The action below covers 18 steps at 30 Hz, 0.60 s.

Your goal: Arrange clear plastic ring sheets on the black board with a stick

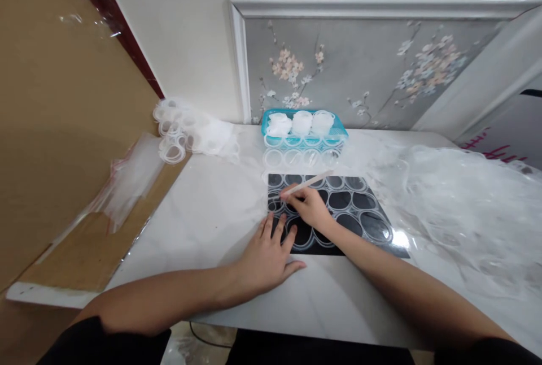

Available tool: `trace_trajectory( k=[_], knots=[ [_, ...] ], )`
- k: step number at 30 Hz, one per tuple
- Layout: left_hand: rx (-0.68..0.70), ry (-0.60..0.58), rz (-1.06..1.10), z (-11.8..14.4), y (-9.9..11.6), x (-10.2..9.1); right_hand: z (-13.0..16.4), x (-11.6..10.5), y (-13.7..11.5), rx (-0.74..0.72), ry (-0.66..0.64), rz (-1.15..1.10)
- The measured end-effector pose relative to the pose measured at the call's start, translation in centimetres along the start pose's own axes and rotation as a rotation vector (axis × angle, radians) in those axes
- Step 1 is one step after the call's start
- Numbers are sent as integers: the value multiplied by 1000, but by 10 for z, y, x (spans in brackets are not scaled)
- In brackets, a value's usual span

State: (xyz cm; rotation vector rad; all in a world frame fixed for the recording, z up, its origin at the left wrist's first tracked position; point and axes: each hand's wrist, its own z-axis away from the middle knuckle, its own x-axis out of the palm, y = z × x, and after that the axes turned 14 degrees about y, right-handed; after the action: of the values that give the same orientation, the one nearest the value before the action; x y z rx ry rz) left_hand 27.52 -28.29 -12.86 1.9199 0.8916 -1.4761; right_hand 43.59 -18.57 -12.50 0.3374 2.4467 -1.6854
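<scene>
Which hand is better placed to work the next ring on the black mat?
Right. The right hand already holds the stick, tip down on the clear ring sheet. The left hand lies flat, steadying the black mat.

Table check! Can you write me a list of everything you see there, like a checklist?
Surface: white table, mostly bare at the front.
Job's things: black mat under a clear sheet of rings; thin stick.
Clutter: blue basket of white stacks, loose ring pile, crumpled clear plastic, zip bags.
Grippers: left hand flat at the mat's edge; right hand holding the stick.
Cables: one dark cable below the table's front edge.
Surroundings: cardboard, flowered wall panel.
</scene>
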Motion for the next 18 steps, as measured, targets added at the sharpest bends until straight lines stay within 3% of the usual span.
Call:
trace_trajectory(
  k=[2, 4, 5, 7, 10, 14, 18],
  knots=[
    [10, -6, -9, 0, 0, -1, -7, -5, -1, -61, 294, 34],
    [12, -7, -15, 0, 0, -1, -10, -8, -2, -198, 399, 80],
    [10, -8, -16, 0, 0, -1, -9, -7, -2, -264, 340, 106],
    [3, -7, -18, -1, 1, -1, -4, -4, 0, -335, 82, 129],
    [-3, 10, -22, -1, 0, 1, 5, 4, 3, -285, -219, 93],
    [3, 33, -9, -1, 0, 4, 7, 8, 4, -151, -279, 63],
    [6, 58, -3, 0, 0, 5, 5, 7, 3, -113, -291, 60]
  ],
)
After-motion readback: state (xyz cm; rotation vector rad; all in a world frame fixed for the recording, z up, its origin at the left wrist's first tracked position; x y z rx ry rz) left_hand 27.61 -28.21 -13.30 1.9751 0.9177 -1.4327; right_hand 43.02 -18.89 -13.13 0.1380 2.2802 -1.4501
